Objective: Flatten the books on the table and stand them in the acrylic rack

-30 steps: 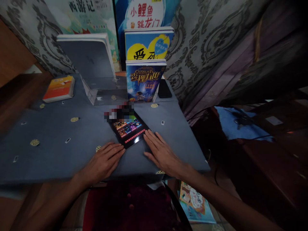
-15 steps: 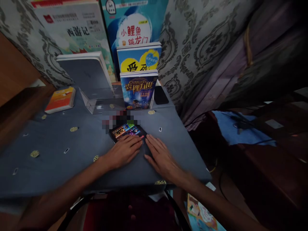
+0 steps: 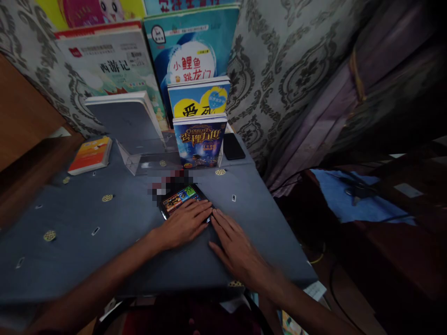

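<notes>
A thin dark rectangular item [image 3: 174, 200] with bright coloured pictures on its upper face lies at a slant on the table; its far part is hidden by pixelation. I cannot tell whether it is a booklet or a device. Across its near part rests my left hand [image 3: 186, 222], flat, fingers stretched out and covering some of the pictures. My right hand [image 3: 235, 242] lies flat on the tablecloth [image 3: 258, 223], just right of the item, its fingers extended and its thumb apart. The right fingertips are at the item's right corner, close to the left fingertips.
Behind the hands, a blue book [image 3: 200, 144] stands upright before a yellow-and-blue book [image 3: 199, 100]. A grey-covered book [image 3: 125, 121] leans on a clear stand [image 3: 146, 160]. An orange book [image 3: 91, 154] lies left; a black phone [image 3: 233, 146] lies right. Larger books stand behind.
The head view has tilted up, so the table and books sit lower in the picture. My left hand has slid slightly rightward over the item. Both hands stay flat.
</notes>
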